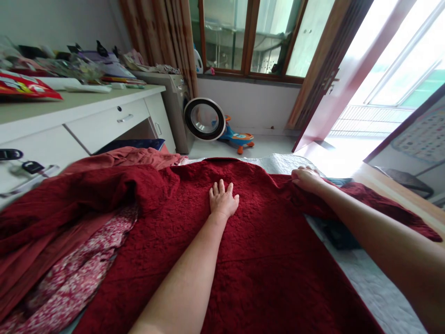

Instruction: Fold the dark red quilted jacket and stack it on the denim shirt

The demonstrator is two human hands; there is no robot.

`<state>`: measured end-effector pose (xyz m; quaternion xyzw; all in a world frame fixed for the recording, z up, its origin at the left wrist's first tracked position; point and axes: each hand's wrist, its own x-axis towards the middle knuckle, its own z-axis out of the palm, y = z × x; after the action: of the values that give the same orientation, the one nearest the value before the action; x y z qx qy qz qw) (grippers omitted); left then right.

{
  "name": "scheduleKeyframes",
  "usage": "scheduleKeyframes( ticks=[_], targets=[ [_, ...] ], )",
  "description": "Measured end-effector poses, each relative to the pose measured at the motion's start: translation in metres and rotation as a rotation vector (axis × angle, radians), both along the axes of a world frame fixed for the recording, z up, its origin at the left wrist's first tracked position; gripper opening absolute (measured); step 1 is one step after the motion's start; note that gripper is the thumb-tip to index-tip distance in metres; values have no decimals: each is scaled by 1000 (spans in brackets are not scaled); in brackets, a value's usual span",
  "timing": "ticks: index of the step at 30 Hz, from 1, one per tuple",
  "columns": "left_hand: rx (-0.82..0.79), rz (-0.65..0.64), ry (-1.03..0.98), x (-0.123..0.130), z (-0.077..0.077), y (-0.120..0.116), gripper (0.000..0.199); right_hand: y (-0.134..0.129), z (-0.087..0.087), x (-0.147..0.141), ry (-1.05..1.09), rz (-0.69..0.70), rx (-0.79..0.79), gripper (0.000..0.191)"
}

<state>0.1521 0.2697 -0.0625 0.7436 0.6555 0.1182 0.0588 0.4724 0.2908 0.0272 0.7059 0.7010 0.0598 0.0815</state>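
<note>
The red garment (257,236) lies spread over a pale cover (378,283), one sleeve (382,203) reaching right. The left hand (223,199) presses flat, fingers spread, mid-garment; well apart, the right hand (306,178) grips cloth near that sleeve. I'd call this smoothing; the next move calls for gentle tugging, with the middle pinned.

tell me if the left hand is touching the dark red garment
Touching. The head view shows the left hand palm down and spread on the dark red garment, with no gap visible beneath it.
</note>
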Motion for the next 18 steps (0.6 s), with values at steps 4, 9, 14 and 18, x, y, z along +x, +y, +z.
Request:
scheduleKeyframes(
  ticks=[4, 9, 14, 18],
  targets=[
    [8, 12, 18, 1, 0, 0, 60, 7, -3, 4, 21, -34, -2, 20],
    [24, 19, 27, 1, 0, -1, 60, 14, -1, 4, 14, -120, 11, 36],
    [15, 21, 16, 0, 0, 1, 60, 15, 7, -4, 1, -55, 31, 22],
    [11, 17, 14, 0, 0, 1, 61, 12, 15, 2, -52, -135, 140, 34]
  ],
)
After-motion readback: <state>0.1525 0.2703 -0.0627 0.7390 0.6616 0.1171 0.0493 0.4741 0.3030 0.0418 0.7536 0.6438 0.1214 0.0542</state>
